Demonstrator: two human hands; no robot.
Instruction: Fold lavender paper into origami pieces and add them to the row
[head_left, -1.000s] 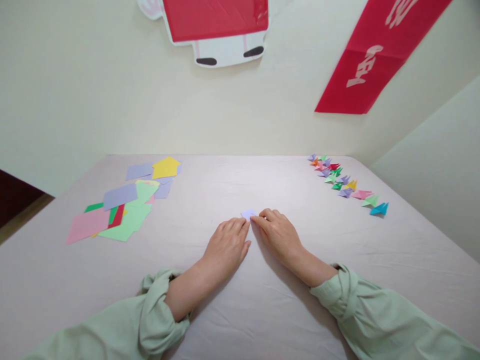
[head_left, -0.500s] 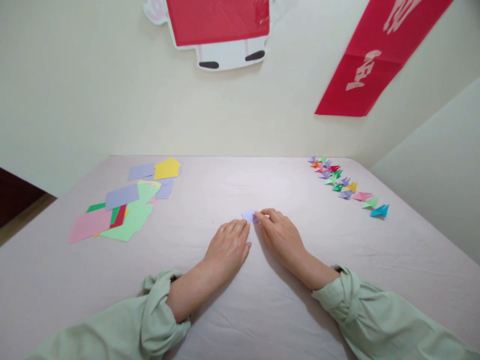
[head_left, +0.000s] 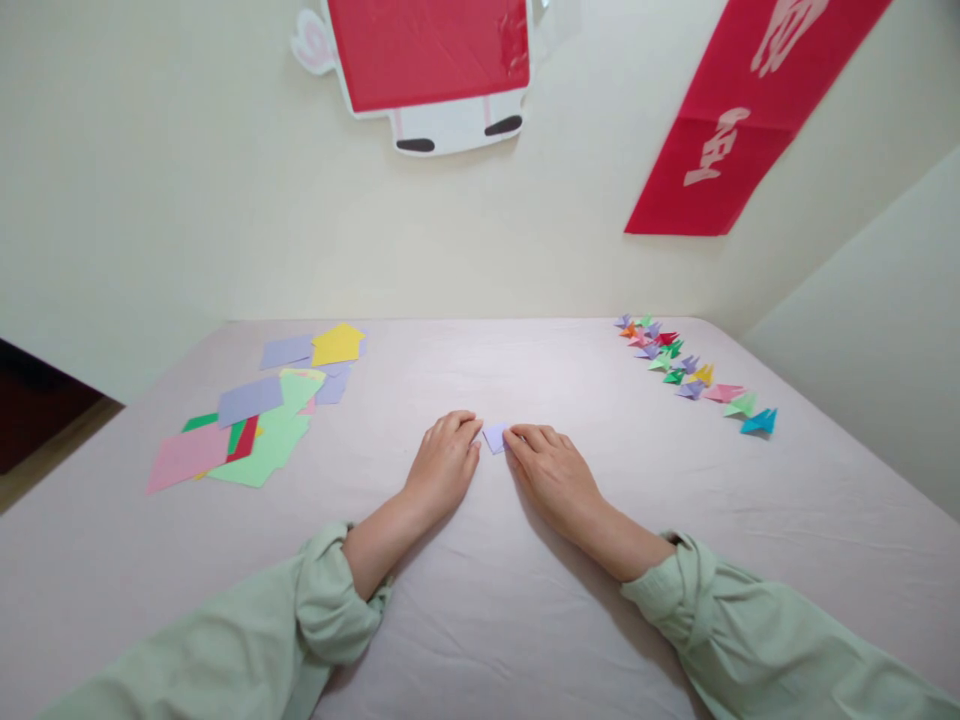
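A small folded piece of light purple paper (head_left: 494, 437) lies on the cloth between my two hands. My right hand (head_left: 553, 467) has its fingertips on the paper's right edge, and the thumb is mostly hidden. Just left of the paper is my left hand (head_left: 444, 460), its fingers loosely bent and its thumb a little apart from them. A narrow gap shows between those fingertips and the paper, with nothing visible in that hand.
Loose sheets of coloured paper (head_left: 247, 400) overlap at the left of the cloth-covered table (head_left: 480, 600). Several small folded paper figures (head_left: 690, 375) run in a slanting cluster at the right. A pale wall (head_left: 450, 240) with red decorations (head_left: 697, 150) rises behind.
My left hand has drawn back left, off the purple paper, uncovering more of it. The right hand stays at the paper's right edge. The view has shifted slightly.
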